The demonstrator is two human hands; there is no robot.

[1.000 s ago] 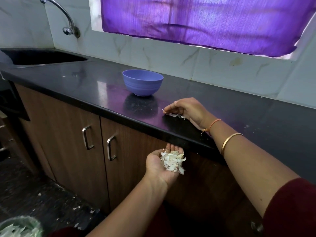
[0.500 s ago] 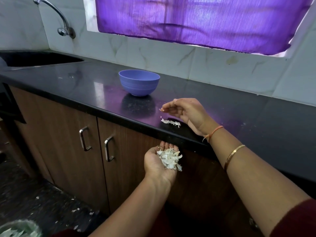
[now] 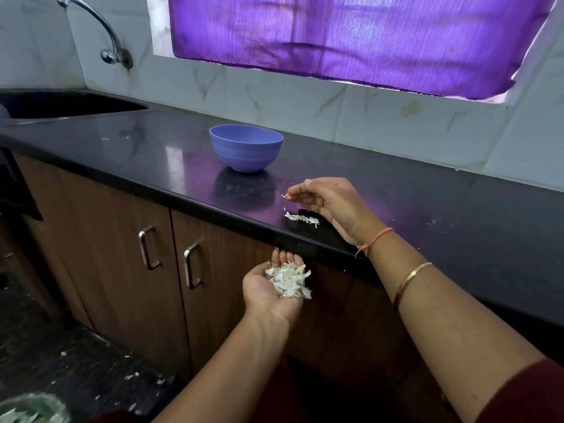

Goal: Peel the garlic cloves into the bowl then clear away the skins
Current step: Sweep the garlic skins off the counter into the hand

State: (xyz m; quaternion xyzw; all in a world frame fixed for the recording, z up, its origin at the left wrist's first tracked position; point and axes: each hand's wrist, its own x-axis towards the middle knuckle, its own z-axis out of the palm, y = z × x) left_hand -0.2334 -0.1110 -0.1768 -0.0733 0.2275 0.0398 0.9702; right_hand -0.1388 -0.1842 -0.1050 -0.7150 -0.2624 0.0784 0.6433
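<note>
Garlic skins: the main pile (image 3: 288,282) is sitting in the left hand (image 3: 270,296), which is holding below the counter edge in front of the cabinet door (image 3: 232,300). Palm is facing up, fingers together and slightly cupped, carrying the pile, not gripping it.

A smaller pile of skins (image 3: 302,218) is lying on the black counter (image 3: 146,148) near the front edge, just under the right hand (image 3: 331,203). The right hand is hovering above the counter, apart from that pile, with fingers loosely curled inward. A tiny flake (image 3: 283,196) is showing at the fingertips; can't tell whether it is being pinched.

The blue bowl (image 3: 246,147) is standing upright on the counter, behind and to the left of the right hand. Its contents aren't showing from this angle.

The right wrist is wearing an orange thread (image 3: 374,241), and a gold bangle (image 3: 412,282) is sitting further up the forearm.

Loose scraps (image 3: 131,376) are lying on the dark floor (image 3: 61,346). A bin (image 3: 27,407) with pale scraps in it is showing at the bottom left corner. The sink (image 3: 61,105) and tap (image 3: 100,29) are sitting at the far left, and a purple curtain (image 3: 351,35) is hanging over the window.
</note>
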